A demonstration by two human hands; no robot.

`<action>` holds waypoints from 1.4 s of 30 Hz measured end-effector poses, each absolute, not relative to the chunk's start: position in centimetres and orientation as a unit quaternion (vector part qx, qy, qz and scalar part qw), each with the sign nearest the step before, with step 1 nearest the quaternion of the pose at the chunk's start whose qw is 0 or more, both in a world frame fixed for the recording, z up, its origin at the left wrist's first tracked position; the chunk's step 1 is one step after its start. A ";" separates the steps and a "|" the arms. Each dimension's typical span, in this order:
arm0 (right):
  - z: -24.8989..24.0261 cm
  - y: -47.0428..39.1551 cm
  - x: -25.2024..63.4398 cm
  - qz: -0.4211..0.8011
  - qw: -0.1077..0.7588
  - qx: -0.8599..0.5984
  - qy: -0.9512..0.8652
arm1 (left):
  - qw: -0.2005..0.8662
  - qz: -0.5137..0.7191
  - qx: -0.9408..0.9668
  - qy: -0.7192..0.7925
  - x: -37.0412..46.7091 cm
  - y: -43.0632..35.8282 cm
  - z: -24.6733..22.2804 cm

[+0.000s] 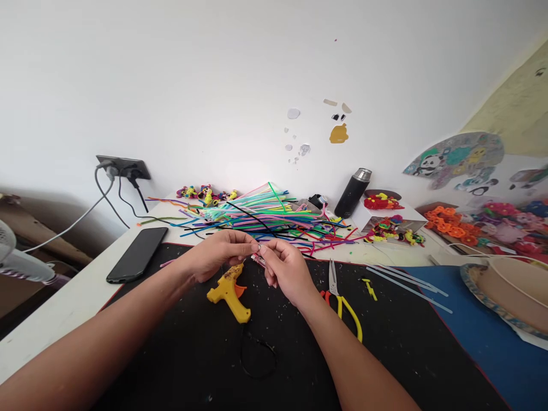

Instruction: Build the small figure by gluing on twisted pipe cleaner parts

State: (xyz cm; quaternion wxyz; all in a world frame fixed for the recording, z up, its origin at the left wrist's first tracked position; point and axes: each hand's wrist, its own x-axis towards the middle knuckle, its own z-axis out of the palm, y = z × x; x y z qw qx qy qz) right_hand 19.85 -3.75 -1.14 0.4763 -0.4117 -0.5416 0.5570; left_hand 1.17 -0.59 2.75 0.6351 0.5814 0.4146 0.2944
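My left hand [222, 252] and my right hand [289, 268] meet fingertip to fingertip above the black mat [171, 342]. Both are closed in a pinch. A small pinkish, shiny piece [258, 260] shows under the right fingers; its kind is too small to make out. What the left fingertips pinch is mostly hidden. Just below the hands lies a yellow glue gun [231, 294], its cord looping on the mat. Scissors [338, 297] with red and yellow handles lie beside my right forearm, partly covered by it.
Behind the hands spreads a pile of colourful pipe cleaners [257, 214]. A phone [137, 254] lies left. A black bottle [353, 193] stands near the wall. Clear glue sticks [409, 288], a yellow-black scrap [369, 289] and a round basket [505, 297] are on the right.
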 end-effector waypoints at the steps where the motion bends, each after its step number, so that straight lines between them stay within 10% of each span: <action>1: -1.1 -3.8 19.9 0.559 0.476 -0.410 -0.541 | 0.656 0.297 0.562 0.407 1.3 -0.6 2.7; 42: -0.7 -4.3 19.8 0.570 0.502 -0.397 -0.515 | 0.611 0.341 0.591 0.402 0.8 -0.7 3.7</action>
